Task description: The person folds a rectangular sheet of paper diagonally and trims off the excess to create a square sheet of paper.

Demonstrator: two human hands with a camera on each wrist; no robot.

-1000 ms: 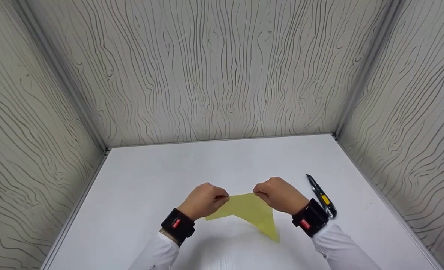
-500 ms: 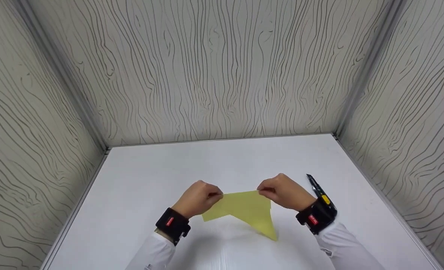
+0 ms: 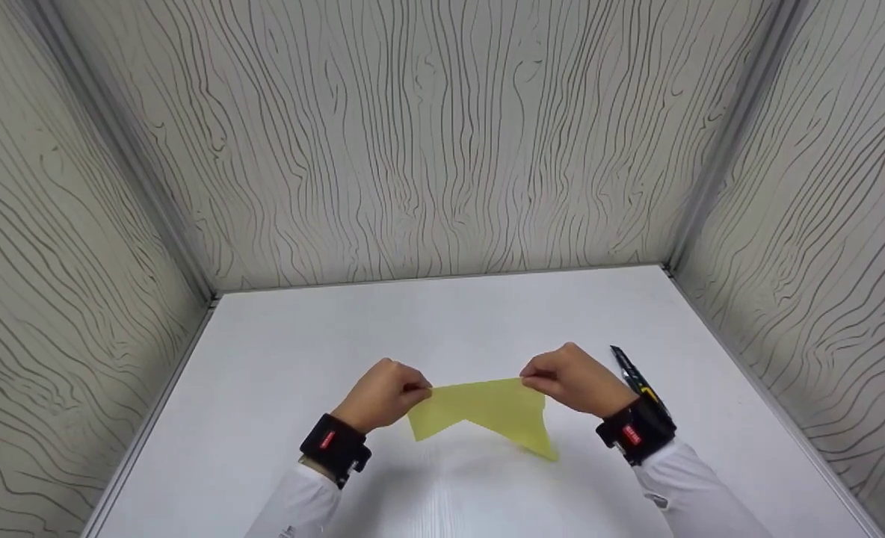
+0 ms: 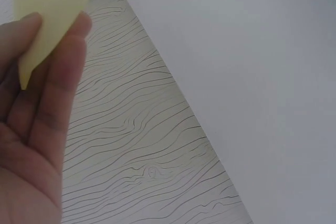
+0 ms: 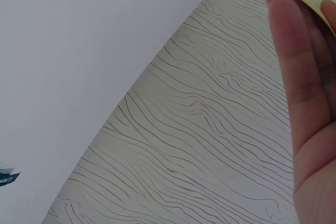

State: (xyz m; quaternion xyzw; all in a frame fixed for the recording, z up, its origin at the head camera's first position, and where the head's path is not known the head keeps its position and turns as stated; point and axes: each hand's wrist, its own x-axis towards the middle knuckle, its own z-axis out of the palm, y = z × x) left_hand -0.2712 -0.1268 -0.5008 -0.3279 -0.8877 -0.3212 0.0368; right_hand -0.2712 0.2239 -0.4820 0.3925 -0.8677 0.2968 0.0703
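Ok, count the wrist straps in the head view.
2. The left strap sits on the left wrist beside the yellow paper; the right strap sits on the right wrist, partly hiding the utility knife.

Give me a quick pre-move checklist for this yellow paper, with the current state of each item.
1. Left hand pinches the yellow paper at its upper left corner: ok.
2. Right hand pinches the upper right corner: ok.
3. Top edge of the paper runs straight between the hands: ok.
4. Paper lifted off the white table: cannot tell.
5. Utility knife lies apart from the paper, beside the right wrist: ok.
6. Knife blade retracted: cannot tell.
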